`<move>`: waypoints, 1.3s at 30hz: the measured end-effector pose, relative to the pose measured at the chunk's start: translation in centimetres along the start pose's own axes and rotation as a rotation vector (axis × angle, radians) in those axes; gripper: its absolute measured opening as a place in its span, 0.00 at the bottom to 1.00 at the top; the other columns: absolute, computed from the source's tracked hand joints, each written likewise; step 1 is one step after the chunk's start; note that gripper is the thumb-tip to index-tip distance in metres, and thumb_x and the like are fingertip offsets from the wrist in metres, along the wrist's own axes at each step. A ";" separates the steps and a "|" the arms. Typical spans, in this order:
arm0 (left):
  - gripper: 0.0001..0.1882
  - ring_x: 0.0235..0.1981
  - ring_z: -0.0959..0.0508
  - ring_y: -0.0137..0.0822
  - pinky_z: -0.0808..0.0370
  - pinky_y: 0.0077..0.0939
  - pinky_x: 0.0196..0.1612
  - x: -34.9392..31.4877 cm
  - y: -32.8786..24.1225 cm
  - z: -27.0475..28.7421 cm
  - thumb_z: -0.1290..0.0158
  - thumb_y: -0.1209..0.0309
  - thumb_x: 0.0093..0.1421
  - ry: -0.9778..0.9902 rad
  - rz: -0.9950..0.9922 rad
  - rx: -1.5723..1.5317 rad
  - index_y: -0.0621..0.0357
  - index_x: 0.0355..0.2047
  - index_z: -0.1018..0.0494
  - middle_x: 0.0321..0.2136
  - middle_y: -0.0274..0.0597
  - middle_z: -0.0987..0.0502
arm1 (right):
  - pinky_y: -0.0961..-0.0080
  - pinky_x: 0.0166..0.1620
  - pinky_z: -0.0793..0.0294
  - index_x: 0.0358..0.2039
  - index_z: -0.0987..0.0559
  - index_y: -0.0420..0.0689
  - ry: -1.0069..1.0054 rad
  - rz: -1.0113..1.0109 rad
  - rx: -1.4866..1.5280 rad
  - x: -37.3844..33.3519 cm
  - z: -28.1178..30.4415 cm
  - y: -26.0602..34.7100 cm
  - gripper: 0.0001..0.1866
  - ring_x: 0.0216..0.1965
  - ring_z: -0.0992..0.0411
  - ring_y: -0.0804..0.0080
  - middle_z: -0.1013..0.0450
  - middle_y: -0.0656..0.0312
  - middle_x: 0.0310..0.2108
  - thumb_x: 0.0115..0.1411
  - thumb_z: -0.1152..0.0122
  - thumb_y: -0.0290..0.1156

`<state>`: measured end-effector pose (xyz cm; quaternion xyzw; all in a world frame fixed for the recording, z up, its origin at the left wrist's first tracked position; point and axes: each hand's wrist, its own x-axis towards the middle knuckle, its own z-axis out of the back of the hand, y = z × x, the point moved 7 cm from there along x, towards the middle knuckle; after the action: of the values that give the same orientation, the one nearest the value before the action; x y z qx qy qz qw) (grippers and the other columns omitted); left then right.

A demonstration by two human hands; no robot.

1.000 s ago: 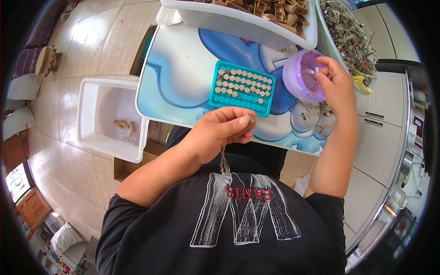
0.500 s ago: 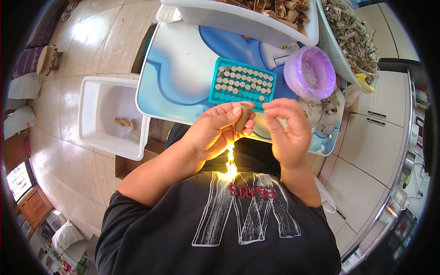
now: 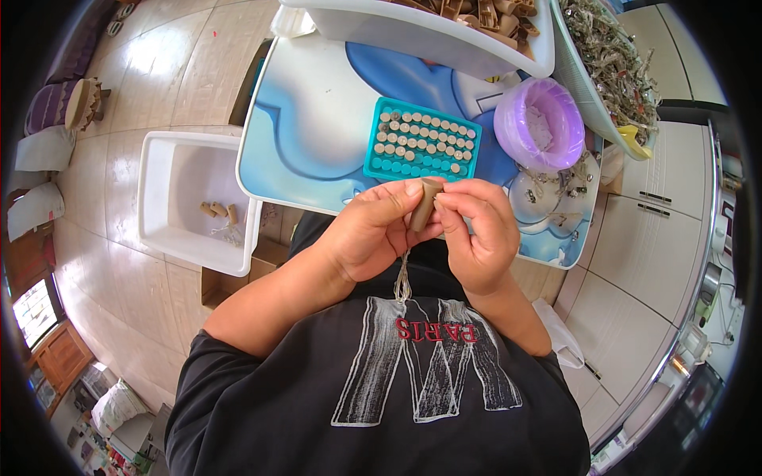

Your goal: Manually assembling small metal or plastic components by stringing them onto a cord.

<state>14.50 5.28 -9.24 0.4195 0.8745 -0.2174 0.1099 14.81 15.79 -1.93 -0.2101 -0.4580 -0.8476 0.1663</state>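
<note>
My left hand [image 3: 379, 226] holds a brown cork-shaped stopper light [image 3: 426, 205] upright between thumb and fingers. From its lower end hangs a thin bundle of string-light wire [image 3: 403, 279], unlit, against my dark shirt. The fingers of my right hand [image 3: 481, 236] are closed in a pinch at the top right side of the cork; anything small between them is hidden. Just beyond my hands, a teal tray [image 3: 371, 165] stands on the table, with rows of small round pale-topped pieces in its holes. Part of its front row shows only teal.
The table [image 3: 305, 119] has a blue and white pattern. At its right stands a purple bowl [image 3: 571, 131] with pale bits. Behind are a white bin [image 3: 349, 28] of brown corks and a basket [image 3: 591, 103] of wire bundles. A white tub [image 3: 163, 198] at left holds several cork lights.
The glowing string light has gone dark. My right hand has moved left and in to the cork, its fingers closing at the top. The cork has shifted slightly to the right.
</note>
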 end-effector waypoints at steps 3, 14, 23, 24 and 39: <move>0.22 0.43 0.26 0.29 0.31 0.27 0.52 0.1 -0.2 -0.2 0.58 0.60 0.65 0.051 -0.028 0.029 0.63 0.53 0.36 0.40 0.36 0.26 | 0.75 0.32 0.27 0.31 0.24 0.37 0.020 0.025 -0.026 0.2 -0.4 0.0 0.09 0.31 0.27 0.64 0.28 0.55 0.32 0.47 0.36 0.18; 0.22 0.44 0.26 0.29 0.30 0.27 0.52 -0.1 0.1 0.3 0.59 0.61 0.66 -0.057 -0.020 0.057 0.65 0.53 0.37 0.41 0.38 0.26 | 0.74 0.31 0.26 0.28 0.25 0.37 -0.007 0.045 -0.049 0.1 -0.2 0.0 0.07 0.29 0.27 0.62 0.28 0.55 0.31 0.48 0.37 0.19; 0.21 0.43 0.25 0.27 0.29 0.26 0.51 -0.3 0.2 0.8 0.59 0.61 0.66 -0.148 0.017 0.103 0.64 0.52 0.36 0.40 0.36 0.26 | 0.73 0.28 0.26 0.27 0.25 0.37 -0.012 0.059 -0.063 0.2 -0.2 0.1 0.06 0.27 0.27 0.62 0.28 0.55 0.30 0.48 0.37 0.19; 0.21 0.43 0.25 0.27 0.28 0.26 0.51 -0.3 0.2 0.8 0.59 0.60 0.66 -0.153 0.019 0.108 0.64 0.52 0.35 0.40 0.36 0.26 | 0.73 0.29 0.26 0.27 0.25 0.37 -0.009 0.060 -0.068 0.2 -0.3 0.1 0.06 0.27 0.27 0.62 0.28 0.55 0.29 0.48 0.38 0.19; 0.21 0.24 0.28 0.24 0.30 0.16 0.27 -9.9 -15.1 4.0 0.55 0.63 0.64 -0.375 -0.808 0.445 0.67 0.51 0.34 0.37 0.44 0.25 | 0.70 0.34 0.29 0.29 0.23 0.41 -0.011 0.127 -0.183 7.2 1.7 -1.6 0.05 0.30 0.28 0.60 0.28 0.57 0.28 0.49 0.39 0.21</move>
<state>8.89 -11.76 -4.77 0.0140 0.8648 -0.4956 0.0801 8.21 17.41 1.44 -0.2577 -0.3653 -0.8725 0.1972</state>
